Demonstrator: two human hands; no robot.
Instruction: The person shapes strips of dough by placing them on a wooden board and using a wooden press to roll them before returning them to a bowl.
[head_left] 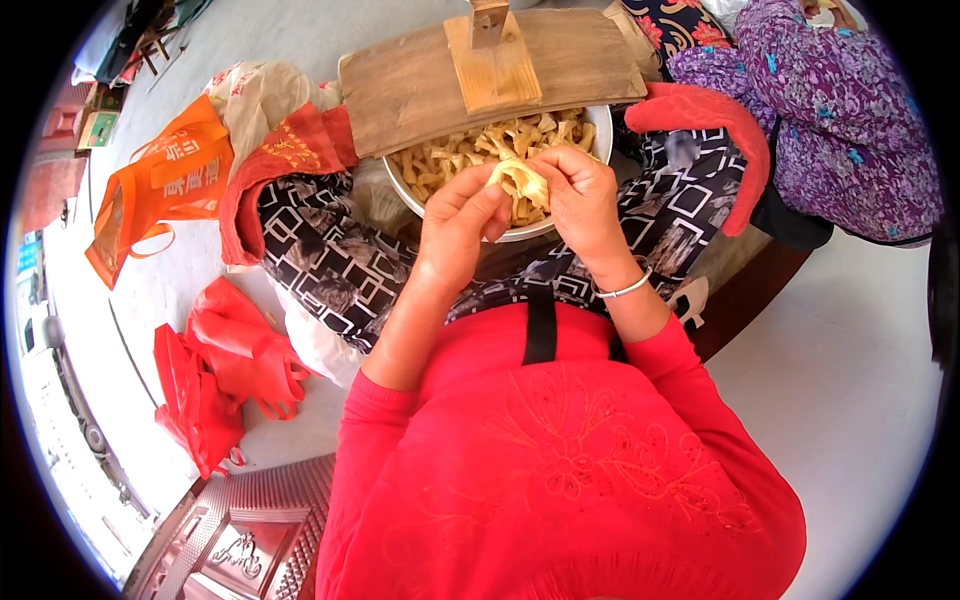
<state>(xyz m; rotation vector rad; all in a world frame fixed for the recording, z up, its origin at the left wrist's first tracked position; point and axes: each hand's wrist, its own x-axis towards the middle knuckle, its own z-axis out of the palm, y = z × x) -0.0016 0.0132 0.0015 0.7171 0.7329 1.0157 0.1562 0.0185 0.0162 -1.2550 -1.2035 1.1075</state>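
Observation:
My left hand (pixel 455 222) and my right hand (pixel 585 200) meet over a pale metal basin (pixel 603 132), both closed. Between their fingertips is a pale yellow strip (pixel 524 178), soft-looking and bent into a loop. Its exact kind I cannot make out. The basin stands between my knees and holds many yellow-brown pieces (pixel 436 166), several of them knotted or bunched in shape. A wooden board (pixel 390 105) lies across the far side of the basin and covers part of it. An upright piece of wood (pixel 488 25) rises from a lighter plank (pixel 490 75) on the board.
Red cloths (pixel 700 105) drape over both knees. On the left are an orange bag (pixel 165 185), a pale plastic bag (pixel 265 95) and red bags (pixel 235 345). A person in purple floral clothing (pixel 840 130) sits close at the right. A carved brown panel (pixel 250 540) stands at lower left.

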